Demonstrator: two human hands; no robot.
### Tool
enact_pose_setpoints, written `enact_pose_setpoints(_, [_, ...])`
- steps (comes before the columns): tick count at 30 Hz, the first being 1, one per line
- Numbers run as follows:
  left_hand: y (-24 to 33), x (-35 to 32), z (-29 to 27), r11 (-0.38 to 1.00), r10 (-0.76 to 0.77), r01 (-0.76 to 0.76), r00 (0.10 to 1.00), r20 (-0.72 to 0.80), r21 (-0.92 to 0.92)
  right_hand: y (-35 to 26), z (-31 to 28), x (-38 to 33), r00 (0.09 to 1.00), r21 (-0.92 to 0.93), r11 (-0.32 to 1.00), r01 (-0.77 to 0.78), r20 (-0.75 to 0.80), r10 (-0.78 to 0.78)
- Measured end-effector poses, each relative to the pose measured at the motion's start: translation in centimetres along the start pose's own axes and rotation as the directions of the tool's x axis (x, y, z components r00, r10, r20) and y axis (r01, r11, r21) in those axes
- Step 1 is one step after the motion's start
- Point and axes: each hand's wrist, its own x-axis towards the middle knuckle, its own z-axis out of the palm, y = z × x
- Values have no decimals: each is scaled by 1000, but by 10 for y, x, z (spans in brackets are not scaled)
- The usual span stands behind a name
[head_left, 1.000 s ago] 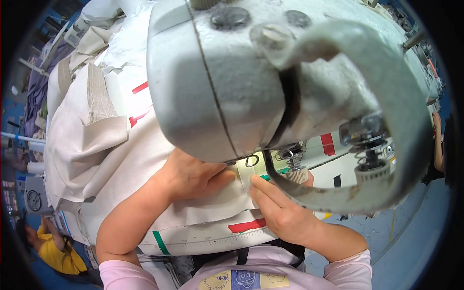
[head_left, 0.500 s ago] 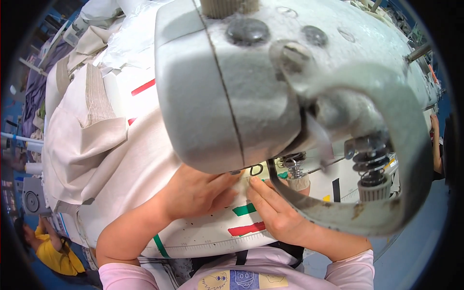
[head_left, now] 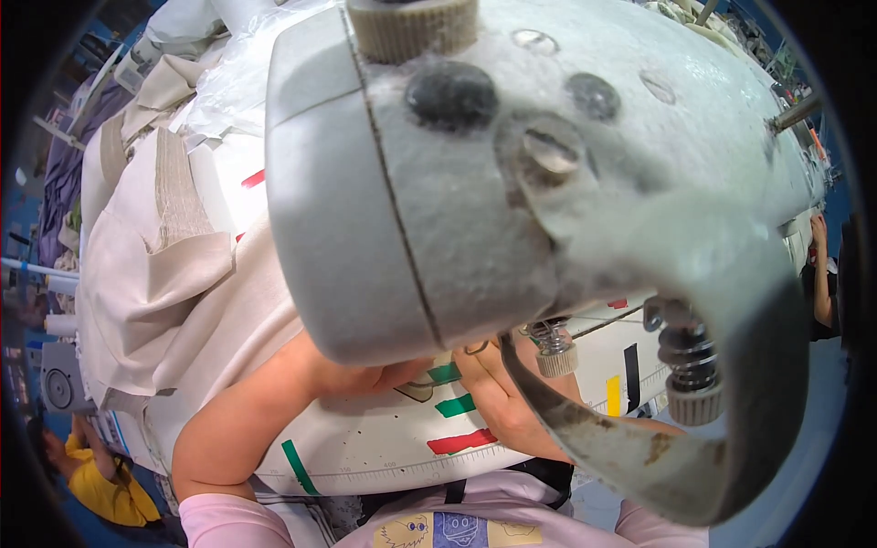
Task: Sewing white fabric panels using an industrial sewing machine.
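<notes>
My left hand (head_left: 370, 376) is under the white sewing machine head (head_left: 365, 210), which hides most of its fingers. Just by it, a small brownish edge (head_left: 416, 392) shows on the machine bed; I cannot make out what it belongs to. Beside the gap, my right hand (head_left: 498, 402) has its fingers stretched forward, flat and close together, tips near the machine's underside. The curved metal guard (head_left: 621, 438) partly covers that hand and wrist. Beige cloth (head_left: 219, 333) runs along the left up to my left forearm.
Folded beige cloth (head_left: 137, 274) is heaped on the left. Red tape (head_left: 461, 442) and green tape (head_left: 300, 468) mark the white bed, near a printed scale. A tension spring knob (head_left: 694, 402) hangs right. A person in yellow (head_left: 110, 484) sits lower left; another person's arm (head_left: 819, 274) shows far right.
The machine head appears lower and larger in view. My left hand has slipped further beneath it, and the pale piece with a black loop near my fingertips is now mostly hidden.
</notes>
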Motion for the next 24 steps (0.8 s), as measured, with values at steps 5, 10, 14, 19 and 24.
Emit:
enact_pose_setpoints(5, [-20, 1, 19, 997, 77, -75, 990, -122, 22, 4, 6, 2, 998, -48, 997, 65, -17, -66])
enact_pose_setpoints(10, [-29, -1, 10, 998, 47, -43, 993, -110, 47, 11, 19, 3, 996, -26, 996, 85, -38, -86])
enact_pose_setpoints(14, [-34, 28, 1, 996, 74, -69, 991, -108, 51, 9, 14, 4, 995, -55, 996, 77, -52, -80])
enact_pose_setpoints(19, [-26, 10, -9, 996, 32, -24, 995, -89, 90, 7, 18, 9, 990, -17, 994, 107, -90, -108])
enact_pose_setpoints(24, [-29, 24, -6, 995, 32, -25, 997, -75, 92, 9, 16, 6, 994, -24, 997, 76, -76, -78])
